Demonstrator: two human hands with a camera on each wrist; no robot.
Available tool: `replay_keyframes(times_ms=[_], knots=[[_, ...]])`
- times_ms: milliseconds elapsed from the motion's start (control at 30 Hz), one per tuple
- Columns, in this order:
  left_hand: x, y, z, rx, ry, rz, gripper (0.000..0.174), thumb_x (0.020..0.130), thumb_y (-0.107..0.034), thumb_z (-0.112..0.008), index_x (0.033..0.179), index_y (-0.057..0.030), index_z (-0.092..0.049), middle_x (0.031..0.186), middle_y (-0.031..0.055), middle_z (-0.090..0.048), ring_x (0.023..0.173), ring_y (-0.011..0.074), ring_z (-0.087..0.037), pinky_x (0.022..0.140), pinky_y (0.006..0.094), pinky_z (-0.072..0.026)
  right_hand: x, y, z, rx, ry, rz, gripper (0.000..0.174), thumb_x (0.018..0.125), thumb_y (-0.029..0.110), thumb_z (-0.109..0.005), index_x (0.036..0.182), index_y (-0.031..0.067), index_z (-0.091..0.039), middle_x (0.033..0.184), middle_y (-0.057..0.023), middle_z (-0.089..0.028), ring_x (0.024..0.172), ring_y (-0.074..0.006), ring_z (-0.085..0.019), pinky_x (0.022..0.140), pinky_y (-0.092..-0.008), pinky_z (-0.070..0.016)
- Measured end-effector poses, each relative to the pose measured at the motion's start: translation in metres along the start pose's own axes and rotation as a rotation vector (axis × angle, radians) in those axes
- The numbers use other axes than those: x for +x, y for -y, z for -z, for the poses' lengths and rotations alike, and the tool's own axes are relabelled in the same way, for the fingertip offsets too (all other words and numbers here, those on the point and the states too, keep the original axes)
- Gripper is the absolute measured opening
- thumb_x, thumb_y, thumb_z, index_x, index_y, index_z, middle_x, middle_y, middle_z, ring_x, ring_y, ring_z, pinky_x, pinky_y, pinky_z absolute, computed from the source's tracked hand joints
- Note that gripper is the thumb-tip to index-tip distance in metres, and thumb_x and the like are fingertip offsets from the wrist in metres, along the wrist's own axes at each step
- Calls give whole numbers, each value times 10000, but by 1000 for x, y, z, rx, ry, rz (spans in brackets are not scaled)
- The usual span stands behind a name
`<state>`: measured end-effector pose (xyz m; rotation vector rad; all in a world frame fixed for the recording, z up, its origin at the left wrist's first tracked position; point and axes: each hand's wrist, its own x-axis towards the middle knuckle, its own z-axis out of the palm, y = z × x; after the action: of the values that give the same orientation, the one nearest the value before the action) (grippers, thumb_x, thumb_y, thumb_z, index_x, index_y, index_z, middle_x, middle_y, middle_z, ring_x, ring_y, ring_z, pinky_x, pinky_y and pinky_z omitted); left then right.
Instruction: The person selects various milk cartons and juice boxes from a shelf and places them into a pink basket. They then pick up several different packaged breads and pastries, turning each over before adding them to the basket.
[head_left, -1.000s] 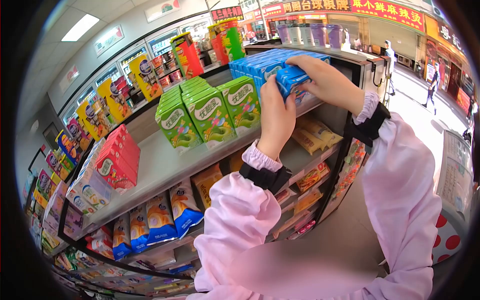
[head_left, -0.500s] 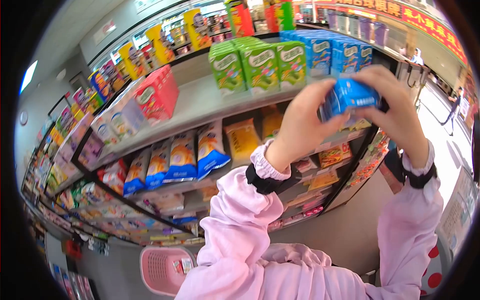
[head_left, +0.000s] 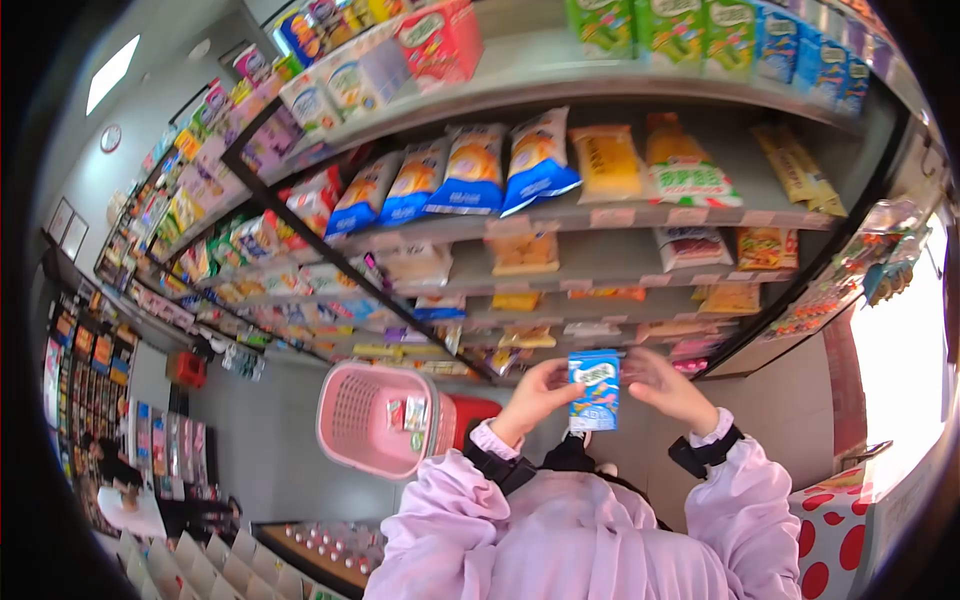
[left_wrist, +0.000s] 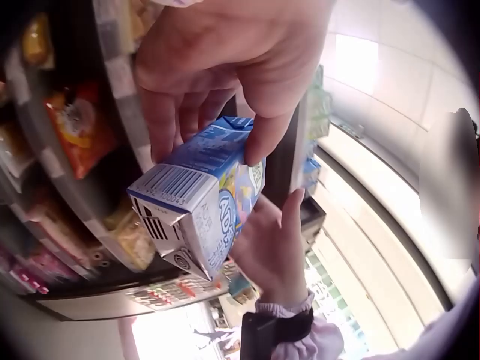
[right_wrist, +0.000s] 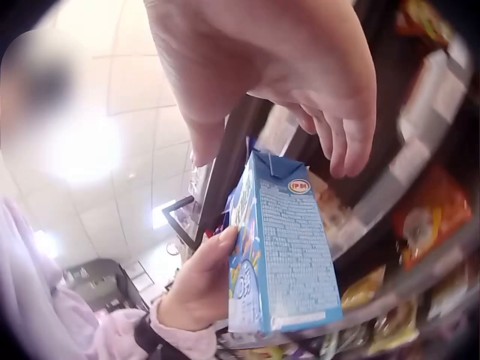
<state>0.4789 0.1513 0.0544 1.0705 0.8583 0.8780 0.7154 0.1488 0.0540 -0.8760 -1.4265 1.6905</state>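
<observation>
A blue drink carton stands upright in front of the chest, low before the shelves. My left hand pinches it from the left, the thumb across its printed face and the fingers behind. In the left wrist view the carton's barcoded bottom faces the camera. My right hand hovers just right of it, fingers parted and apart from the carton. The right wrist view shows that hand over the carton's top, with a side panel of small print turned this way.
A pink basket with a few small packets stands on the floor at left. Shelves ahead carry blue-and-white bags; green cartons and blue cartons line the top. A red-dotted white surface is at lower right. Another person is at lower left.
The blue carton has come away from the top shelf and down to the chest. Both hands held it before; the right hand has let go. The head view has tilted down, bringing the basket fully in.
</observation>
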Motion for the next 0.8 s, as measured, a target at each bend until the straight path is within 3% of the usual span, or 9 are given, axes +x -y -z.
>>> replay_keyframes(times_ms=[100,167,267,467,600,700,800], knots=[[-44,16,41,-166,-204,107,358,778,-143,-602,1082,8,-485,961,61,-578,841,125,-567,725,277,-480,7,-62,-45,-7,235,-137,551,805,201,-579,1219,-44,-310,1117,-167,-465,1042,-217,-465,871,-325,-391],[-68,21,61,-225,-321,160,351,786,-159,-591,1082,0,-488,946,61,-584,828,129,-575,716,281,-484,17,-72,-84,-4,246,-134,488,810,187,-572,1176,-55,-358,1057,-149,-504,985,-204,-500,860,-318,-399],[-100,43,93,-324,-448,216,303,806,-193,-563,1030,0,-498,909,58,-590,795,139,-593,701,290,-494,39,-86,-126,109,246,-306,385,805,148,-573,1098,-51,-422,985,-116,-532,898,-168,-524,794,-292,-428],[-156,87,165,-459,-552,333,269,820,-231,-542,989,-25,-506,858,35,-579,765,113,-580,680,279,-495,77,-122,-198,64,312,-567,433,791,229,-582,1089,-47,-433,870,-81,-555,765,-122,-541,679,-237,-446],[-184,105,225,-683,-651,290,242,822,-207,-532,989,-35,-509,874,42,-581,779,124,-580,681,287,-495,120,-149,-254,66,330,-604,411,788,228,-583,1065,-46,-451,807,-61,-555,733,-112,-538,643,-219,-440],[-201,102,278,-699,-756,261,238,822,-205,-529,983,-29,-514,874,49,-582,780,130,-580,677,292,-495,159,-164,-308,60,326,-630,390,780,231,-582,1038,-40,-473,794,-57,-555,726,-108,-537,625,-214,-434],[-220,132,340,-757,-804,240,247,821,-200,-532,973,-7,-513,864,59,-583,762,138,-579,676,286,-490,197,-195,-357,-34,335,-668,393,761,265,-585,998,-39,-505,806,-77,-569,726,-131,-550,620,-237,-438]])
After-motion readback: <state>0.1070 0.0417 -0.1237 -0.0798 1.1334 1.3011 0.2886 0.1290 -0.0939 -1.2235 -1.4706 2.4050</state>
